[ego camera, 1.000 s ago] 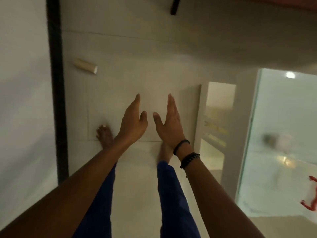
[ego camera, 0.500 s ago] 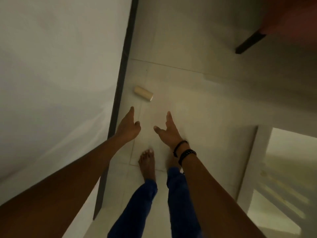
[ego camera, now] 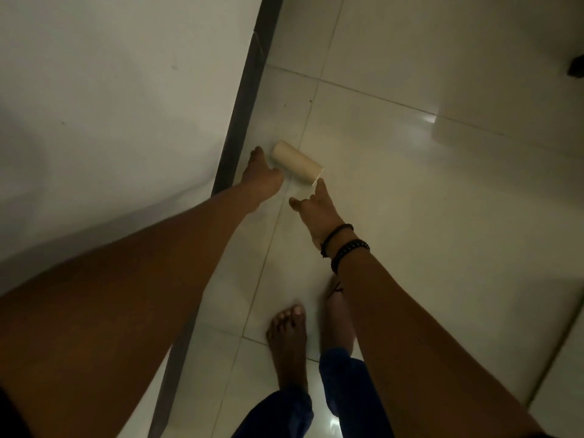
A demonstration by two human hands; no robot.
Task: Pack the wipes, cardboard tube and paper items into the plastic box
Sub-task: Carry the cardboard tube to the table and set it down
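Observation:
A pale cardboard tube (ego camera: 297, 164) lies on its side on the tiled floor, close to the dark skirting. My left hand (ego camera: 260, 178) reaches down just left of the tube, fingers apart, holding nothing. My right hand (ego camera: 316, 207) is just below the tube's right end, fingers spread, its fingertips at or almost at the tube's rim. Neither hand grips the tube. The plastic box, wipes and paper items are out of view.
A white wall (ego camera: 110, 105) with a dark skirting strip (ego camera: 243, 105) runs along the left. Glossy white floor tiles (ego camera: 410, 200) spread to the right. My bare feet (ego camera: 287, 343) and blue trouser legs stand below the hands. A dark object (ego camera: 575, 69) sits at the right edge.
I have stepped closer to the wall and both hands have dropped toward the tube, which was well beyond my fingertips before and now lies between them.

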